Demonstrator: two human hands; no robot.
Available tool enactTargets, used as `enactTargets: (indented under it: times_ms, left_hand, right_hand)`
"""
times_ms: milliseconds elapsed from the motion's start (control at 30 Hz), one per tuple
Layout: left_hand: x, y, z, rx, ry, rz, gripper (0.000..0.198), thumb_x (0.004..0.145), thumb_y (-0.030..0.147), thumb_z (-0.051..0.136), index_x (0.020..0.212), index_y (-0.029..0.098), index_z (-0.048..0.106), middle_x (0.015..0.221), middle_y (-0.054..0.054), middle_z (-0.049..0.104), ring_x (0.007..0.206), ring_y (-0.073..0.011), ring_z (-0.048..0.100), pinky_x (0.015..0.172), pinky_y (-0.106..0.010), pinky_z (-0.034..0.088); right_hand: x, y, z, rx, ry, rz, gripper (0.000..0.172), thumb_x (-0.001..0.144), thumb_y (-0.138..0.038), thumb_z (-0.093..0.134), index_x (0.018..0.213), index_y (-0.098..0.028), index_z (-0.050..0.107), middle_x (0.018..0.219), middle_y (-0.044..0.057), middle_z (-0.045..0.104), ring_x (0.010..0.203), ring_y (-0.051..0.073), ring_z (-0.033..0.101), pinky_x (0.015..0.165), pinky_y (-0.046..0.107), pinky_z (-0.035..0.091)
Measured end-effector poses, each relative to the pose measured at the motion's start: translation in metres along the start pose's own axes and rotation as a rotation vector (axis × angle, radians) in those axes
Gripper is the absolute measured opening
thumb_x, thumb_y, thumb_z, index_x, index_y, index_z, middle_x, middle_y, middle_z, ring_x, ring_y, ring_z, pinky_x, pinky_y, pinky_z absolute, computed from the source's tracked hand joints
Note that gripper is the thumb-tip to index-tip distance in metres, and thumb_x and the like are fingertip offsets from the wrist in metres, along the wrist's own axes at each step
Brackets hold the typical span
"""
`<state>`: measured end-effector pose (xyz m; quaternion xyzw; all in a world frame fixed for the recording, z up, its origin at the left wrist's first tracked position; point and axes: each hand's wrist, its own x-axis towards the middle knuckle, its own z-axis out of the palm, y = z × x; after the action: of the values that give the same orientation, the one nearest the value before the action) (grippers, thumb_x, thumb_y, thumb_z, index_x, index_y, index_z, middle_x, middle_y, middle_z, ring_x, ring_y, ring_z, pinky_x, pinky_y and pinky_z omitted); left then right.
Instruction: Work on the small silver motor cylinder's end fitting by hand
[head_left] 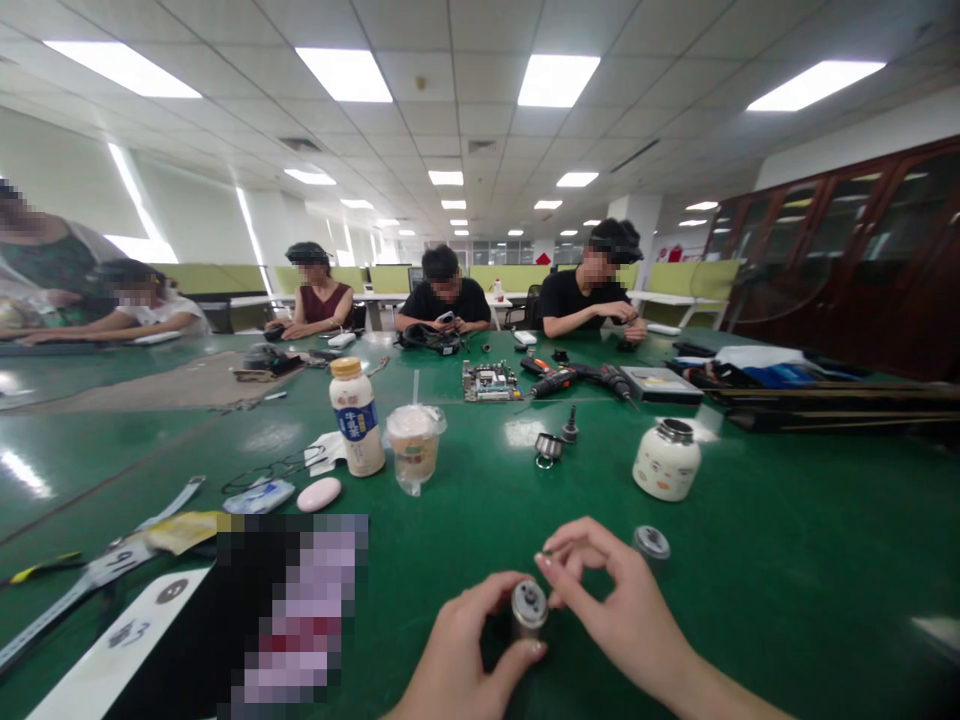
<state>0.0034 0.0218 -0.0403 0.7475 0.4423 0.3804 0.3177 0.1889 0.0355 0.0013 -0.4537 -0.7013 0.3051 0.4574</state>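
Note:
My left hand (480, 640) is closed around a small metal cylinder (529, 608), thumb on the near side and fingers on the far side. The cylinder stands upright and has a grey round top with dark holes. Just right of it is my right hand (611, 605), its thumb and fingertips drawn together beside the cylinder's top; what they pinch, if anything, is too small to tell. Behind my right hand lies a round grey-topped piece (651, 543). Farther off stand an uncapped cream bottle (666, 462), a metal ring piece with a loop (548, 449) and a dark stepped piece (571, 426).
A milk tea bottle (358, 425) and a plastic drink cup (415, 445) stand left of centre. Nearer lie a pink oval case (319, 494) and straps. Beyond are a circuit board (491, 382), power drills (555, 383) and several seated people across the green table (810, 540).

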Motion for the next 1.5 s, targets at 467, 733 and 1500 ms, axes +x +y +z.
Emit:
enactTargets:
  times_ms: [467,733,1500]
  left_hand:
    - [0.0,-0.001,0.001,-0.014,-0.034,-0.011,0.038,0.078,0.018,0.07,0.116,0.023,0.064,0.108,-0.003,0.073,0.099,-0.0221,0.067,0.089,-0.03,0.05]
    - [0.0,0.0,0.001,-0.042,-0.019,-0.003,0.038,0.077,0.015,0.071,0.114,0.023,0.065,0.107,-0.003,0.073,0.098,-0.0214,0.067,0.089,-0.028,0.049]
    - [0.0,0.008,-0.003,-0.044,-0.011,0.085,0.034,0.08,0.02,0.073,0.113,0.022,0.064,0.104,-0.002,0.073,0.092,-0.0193,0.066,0.084,-0.028,0.049]
  right_hand:
    - [0.006,0.002,-0.01,-0.003,0.023,-0.005,0.015,0.083,-0.034,0.07,0.079,-0.019,0.07,0.096,0.005,0.07,0.093,0.021,0.069,0.091,0.035,0.048]
    - [-0.022,0.05,-0.025,-0.077,-0.184,0.123,0.007,0.08,-0.022,0.072,0.083,-0.018,0.067,0.09,0.004,0.074,0.092,0.022,0.07,0.087,0.035,0.053]
    - [-0.004,0.002,0.003,0.012,0.053,-0.058,0.018,0.079,-0.03,0.073,0.081,-0.02,0.057,0.073,-0.001,0.065,0.073,0.018,0.065,0.073,0.032,0.05]
